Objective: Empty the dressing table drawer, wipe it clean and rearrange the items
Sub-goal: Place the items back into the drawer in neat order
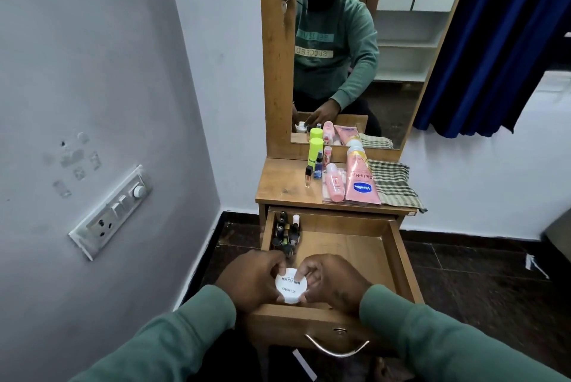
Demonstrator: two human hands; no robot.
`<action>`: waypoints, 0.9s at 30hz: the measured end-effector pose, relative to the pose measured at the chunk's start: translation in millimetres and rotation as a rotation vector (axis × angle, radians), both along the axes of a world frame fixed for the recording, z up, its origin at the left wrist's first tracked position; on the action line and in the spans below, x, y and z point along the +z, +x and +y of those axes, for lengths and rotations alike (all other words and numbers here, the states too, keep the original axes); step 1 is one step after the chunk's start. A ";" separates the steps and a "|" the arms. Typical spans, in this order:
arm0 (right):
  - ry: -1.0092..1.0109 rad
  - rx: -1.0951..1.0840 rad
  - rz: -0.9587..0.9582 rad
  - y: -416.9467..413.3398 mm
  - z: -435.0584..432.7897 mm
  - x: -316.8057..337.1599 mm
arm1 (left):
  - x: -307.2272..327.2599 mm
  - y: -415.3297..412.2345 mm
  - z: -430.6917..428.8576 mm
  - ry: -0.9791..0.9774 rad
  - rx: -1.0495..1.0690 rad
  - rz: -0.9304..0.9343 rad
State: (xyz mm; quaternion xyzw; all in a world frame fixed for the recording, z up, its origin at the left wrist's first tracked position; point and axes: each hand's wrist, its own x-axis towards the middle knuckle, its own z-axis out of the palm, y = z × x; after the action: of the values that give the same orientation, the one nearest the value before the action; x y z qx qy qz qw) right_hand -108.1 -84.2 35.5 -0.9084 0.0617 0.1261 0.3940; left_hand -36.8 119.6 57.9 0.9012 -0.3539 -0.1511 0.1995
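Both your left hand (253, 281) and right hand (332, 281) pinch the white nail polish remover tub (291, 286) above the drawer (398, 261); it looks light, rigid and smooth, so grasp its rim.

We find the drawer (346, 253) bare across its middle and right side, open to reach from above. Nail polish bottles (285, 233) crowd its back left corner. Our left hand (250, 279) and right hand (335, 281), both gripping a white round tub (291, 289), block the front left. On the worktop (282, 184) the left part lies bare; a Vaseline tube (360, 181), small bottles and a checked cloth (394, 184) fill the right.
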 end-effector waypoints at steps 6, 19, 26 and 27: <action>0.006 0.066 0.091 12.3 -2.0 -10.8 | -3.1 8.4 -10.3 0.225 -0.097 -0.077; -0.022 0.144 0.116 29.0 10.4 -30.1 | -17.0 11.4 -28.0 0.431 -0.166 -0.264; 0.038 0.103 0.073 25.9 6.7 -28.0 | -13.2 4.5 -25.8 0.419 -0.113 -0.253; 0.041 0.097 0.067 25.5 7.0 -26.9 | -12.0 3.2 -25.2 0.414 -0.105 -0.250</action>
State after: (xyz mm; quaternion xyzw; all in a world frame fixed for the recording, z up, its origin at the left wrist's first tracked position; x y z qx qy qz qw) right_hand -82.6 -77.3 8.6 -0.8972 0.0284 0.1766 0.4037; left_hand -33.6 94.4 45.9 0.9149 -0.3836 -0.1178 -0.0429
